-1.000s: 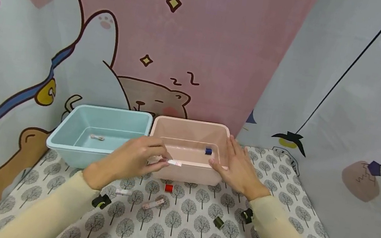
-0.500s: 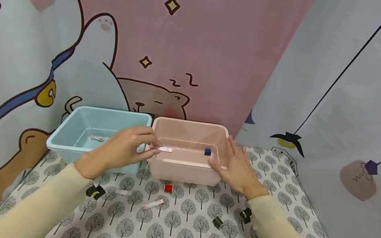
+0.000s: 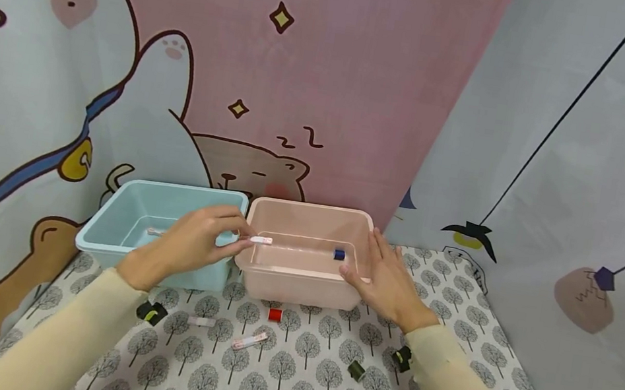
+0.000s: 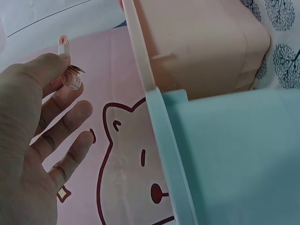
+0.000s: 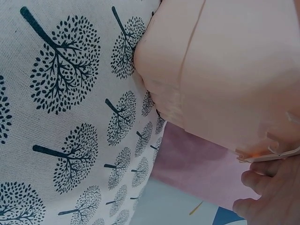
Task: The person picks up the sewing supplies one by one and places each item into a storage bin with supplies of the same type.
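My left hand (image 3: 195, 237) pinches a folded tape measure (image 3: 261, 240) between thumb and index finger, in front of the pink bin's (image 3: 300, 284) left end. In the left wrist view its looped ends and printed marks show, and the other fingers are spread. My right hand (image 3: 387, 279) lies straight-fingered along the right side of the pink bin, its thumb on the front rim. A blue thread spool (image 3: 339, 255) lies inside this bin. In the light blue bin (image 3: 160, 255), a small pale strip (image 3: 154, 232) is partly hidden by my left hand.
On the tree-print cloth lie a red spool (image 3: 275, 315), a dark green spool (image 3: 356, 370), a pinkish folded strip (image 3: 250, 340) and a whitish one (image 3: 201, 321). The two bins stand side by side near the printed curtain (image 3: 351, 94) behind.
My left hand has moved left with the folded tape measure, from over the pink bin's front rim toward the bins' adjoining sides. The right hand has stayed at its place on the pink bin.
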### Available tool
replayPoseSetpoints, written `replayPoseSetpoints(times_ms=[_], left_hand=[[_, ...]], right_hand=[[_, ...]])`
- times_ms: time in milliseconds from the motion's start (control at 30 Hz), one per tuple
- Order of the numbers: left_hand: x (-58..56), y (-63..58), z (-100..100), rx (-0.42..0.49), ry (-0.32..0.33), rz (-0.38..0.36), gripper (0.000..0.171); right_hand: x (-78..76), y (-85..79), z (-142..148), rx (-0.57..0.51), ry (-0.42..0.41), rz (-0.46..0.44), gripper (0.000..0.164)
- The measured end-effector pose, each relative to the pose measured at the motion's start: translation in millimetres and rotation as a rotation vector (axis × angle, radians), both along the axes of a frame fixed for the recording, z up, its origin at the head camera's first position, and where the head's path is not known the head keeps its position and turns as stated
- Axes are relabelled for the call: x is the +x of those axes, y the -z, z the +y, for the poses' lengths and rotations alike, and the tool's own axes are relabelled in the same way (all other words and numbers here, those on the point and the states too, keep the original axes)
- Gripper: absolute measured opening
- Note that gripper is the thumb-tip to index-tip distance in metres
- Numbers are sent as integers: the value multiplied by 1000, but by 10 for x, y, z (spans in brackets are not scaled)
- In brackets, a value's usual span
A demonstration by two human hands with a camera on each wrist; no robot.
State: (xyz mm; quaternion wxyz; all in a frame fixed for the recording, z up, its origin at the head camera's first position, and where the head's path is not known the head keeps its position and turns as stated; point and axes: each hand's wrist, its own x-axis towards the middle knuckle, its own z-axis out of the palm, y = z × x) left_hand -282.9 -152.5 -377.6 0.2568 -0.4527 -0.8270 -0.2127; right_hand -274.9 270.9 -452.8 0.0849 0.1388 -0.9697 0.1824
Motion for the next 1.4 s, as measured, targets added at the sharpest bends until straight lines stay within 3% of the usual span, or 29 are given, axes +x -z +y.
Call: replayPoseSetpoints(times_ms=[533,867,1267,1400], left_hand=[[-174,-111,-243,-12,-71,-45,9],[-327,-204,-384,-25,-117,-24,11],[-443,-278,-513,-65,-235,-164,11],[-490,-300,-555,-78,-243,-152,12]], right_hand=[[-8,19,-1,-8,0,3,110],[-16,28,4,4,0,-3,114],[-8,37,3,-4,4,2,113],[-5,36,-2,-11,6,7,111]])
